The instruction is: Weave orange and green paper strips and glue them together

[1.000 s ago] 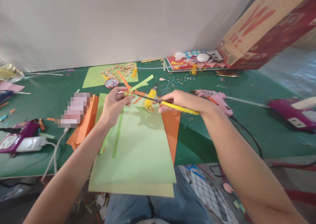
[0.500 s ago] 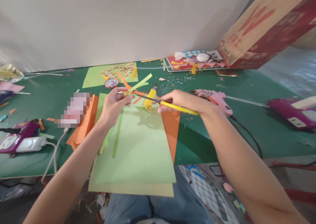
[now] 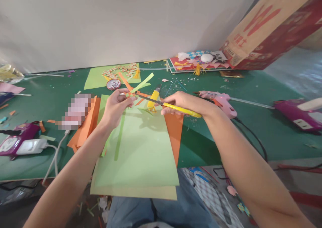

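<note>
At frame centre, yellow-handled scissors (image 3: 181, 110) pointed to the upper left, their long axis slanting; a paper bag (image 3: 274, 33), upper right, bore a red "W"; the right hand (image 3: 177, 102) gripped the handles in its fingers; the left hand (image 3: 117, 105) pinched paper strips (image 3: 142, 83) beside the blade tips.

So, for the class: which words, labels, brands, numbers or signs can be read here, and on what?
"W": a large red, stylised mark on the bag.
"士": last of the red characters below it; those before are too blurred to be sure of.
Bag's square code and side print: too small or blurred.
Scissors, glue gun: no readable text.
</note>
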`<state>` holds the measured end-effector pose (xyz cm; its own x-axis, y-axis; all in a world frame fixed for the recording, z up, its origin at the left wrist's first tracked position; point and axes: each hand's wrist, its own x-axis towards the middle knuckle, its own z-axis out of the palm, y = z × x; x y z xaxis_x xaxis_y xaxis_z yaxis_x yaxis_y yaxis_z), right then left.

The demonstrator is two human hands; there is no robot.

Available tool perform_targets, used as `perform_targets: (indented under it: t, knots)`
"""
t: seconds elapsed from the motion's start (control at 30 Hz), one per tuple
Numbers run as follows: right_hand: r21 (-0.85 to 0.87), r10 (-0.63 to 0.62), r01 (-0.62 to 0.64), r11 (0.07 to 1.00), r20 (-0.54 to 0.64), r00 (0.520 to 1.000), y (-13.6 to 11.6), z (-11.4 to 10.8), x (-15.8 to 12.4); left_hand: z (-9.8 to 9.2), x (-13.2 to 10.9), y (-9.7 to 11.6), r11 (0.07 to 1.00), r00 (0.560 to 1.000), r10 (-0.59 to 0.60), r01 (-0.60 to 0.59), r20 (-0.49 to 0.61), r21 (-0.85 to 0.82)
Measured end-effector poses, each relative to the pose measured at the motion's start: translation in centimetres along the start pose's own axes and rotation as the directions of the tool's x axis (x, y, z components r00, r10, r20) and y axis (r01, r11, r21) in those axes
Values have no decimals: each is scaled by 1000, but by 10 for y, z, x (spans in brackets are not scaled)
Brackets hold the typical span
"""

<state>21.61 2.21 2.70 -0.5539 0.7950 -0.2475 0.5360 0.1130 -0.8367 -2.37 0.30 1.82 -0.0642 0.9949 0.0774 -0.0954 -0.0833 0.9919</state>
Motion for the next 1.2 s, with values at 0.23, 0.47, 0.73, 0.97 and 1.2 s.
perform_targets:
  t: [0.23,0.47,0.73,0.97,1.2]
  knots:
    - [8,-5,5,1000,2,1000,1,1,0,1,0,0,1000,1000,-4,4,-7,-20]
    - [-196,-66,57,979,-40,997,-9,0,-5,2,0,1,1000,1000,-5,5,-26,-27]
    - [-226,-61,35,974,-110,992,-9,-4,-5,1,0,2,1000,999,14,-15,-51,-26]
    - [190,-56,57,980,-7,998,-16,-1,-15,-1,1,0,999,999,40,-40,-4,-15]
    - [423,-239,316,849,-227,944,-11,14,0,4,-5,2,995,987,53,-64,151,75]
